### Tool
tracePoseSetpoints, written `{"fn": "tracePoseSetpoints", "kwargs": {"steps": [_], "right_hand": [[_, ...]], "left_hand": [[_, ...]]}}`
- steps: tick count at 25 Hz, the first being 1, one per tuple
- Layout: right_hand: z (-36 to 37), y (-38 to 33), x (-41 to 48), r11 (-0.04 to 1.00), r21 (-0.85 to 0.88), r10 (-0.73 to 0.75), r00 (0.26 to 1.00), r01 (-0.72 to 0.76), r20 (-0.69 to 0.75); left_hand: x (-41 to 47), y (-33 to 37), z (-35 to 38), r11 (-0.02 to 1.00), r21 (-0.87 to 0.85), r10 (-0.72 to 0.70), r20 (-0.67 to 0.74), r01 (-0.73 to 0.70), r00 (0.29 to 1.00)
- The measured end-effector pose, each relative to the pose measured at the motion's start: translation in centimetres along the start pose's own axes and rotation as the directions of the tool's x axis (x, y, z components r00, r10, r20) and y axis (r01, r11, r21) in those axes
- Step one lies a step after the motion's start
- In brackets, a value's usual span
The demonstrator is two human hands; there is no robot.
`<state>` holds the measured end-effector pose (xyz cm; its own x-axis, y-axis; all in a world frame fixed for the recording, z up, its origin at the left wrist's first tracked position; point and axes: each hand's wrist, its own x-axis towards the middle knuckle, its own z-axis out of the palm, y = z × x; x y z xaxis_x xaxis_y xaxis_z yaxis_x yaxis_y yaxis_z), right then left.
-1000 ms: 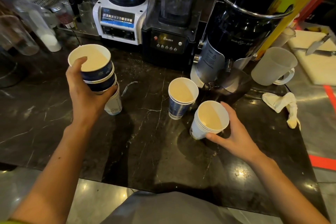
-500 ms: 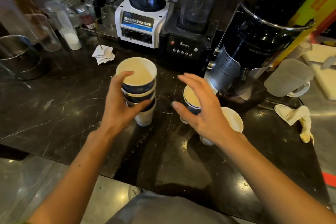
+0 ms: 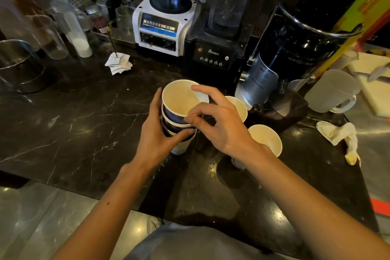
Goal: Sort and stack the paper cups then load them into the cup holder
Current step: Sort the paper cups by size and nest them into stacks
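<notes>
A stack of blue-and-white paper cups (image 3: 179, 101) stands on the dark marble counter (image 3: 73, 124) at the centre. My left hand (image 3: 157, 133) wraps around the lower part of the stack from the left. My right hand (image 3: 213, 120) is at the top cup, thumb and fingers pinching its rim on the right side. Behind my right hand stands a single blue paper cup (image 3: 239, 106), partly hidden. A stack of white paper cups (image 3: 267, 138) stands to the right of my right wrist. No cup holder is clearly visible.
A white blender (image 3: 163, 25), a black blender (image 3: 219, 48) and a black grinder (image 3: 295, 53) line the back. A frosted jug (image 3: 331, 91) and a crumpled cloth (image 3: 339, 133) lie right. Clear containers (image 3: 69, 27), a steel pot (image 3: 19, 65) and paper slips (image 3: 119, 63) sit left.
My left hand carried the blue cup stack rightward to the counter's centre. My right hand let go of the white stack and came left onto the top cup's rim.
</notes>
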<state>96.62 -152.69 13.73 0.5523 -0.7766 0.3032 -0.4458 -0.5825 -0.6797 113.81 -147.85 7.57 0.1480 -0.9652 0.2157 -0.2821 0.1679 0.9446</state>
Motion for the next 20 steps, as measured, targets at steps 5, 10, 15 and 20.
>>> {"fn": "tracePoseSetpoints", "kwargs": {"steps": [5, 10, 15, 20], "right_hand": [[-3.1, -1.2, 0.5, 0.994, 0.096, -0.036, 0.977, 0.057, -0.210], [-7.8, -1.1, 1.1, 0.984, 0.151, -0.008, 0.876, 0.092, -0.481], [-10.1, 1.2, 0.1, 0.993, 0.108, 0.024, 0.809, 0.049, -0.587], [-8.7, 3.5, -2.4, 0.995, -0.068, 0.032, 0.909, -0.067, -0.415]], "left_hand": [[-0.1, -0.4, 0.4, 0.999, -0.014, -0.039, 0.001, 0.039, 0.999], [-0.4, -0.8, 0.3, 0.996, -0.024, -0.082, -0.028, 0.081, 0.996], [-0.4, -1.0, 0.4, 0.996, -0.027, -0.089, -0.046, 0.087, 0.995], [-0.4, -1.1, 0.4, 0.995, -0.014, -0.102, -0.058, 0.101, 0.993]]}}
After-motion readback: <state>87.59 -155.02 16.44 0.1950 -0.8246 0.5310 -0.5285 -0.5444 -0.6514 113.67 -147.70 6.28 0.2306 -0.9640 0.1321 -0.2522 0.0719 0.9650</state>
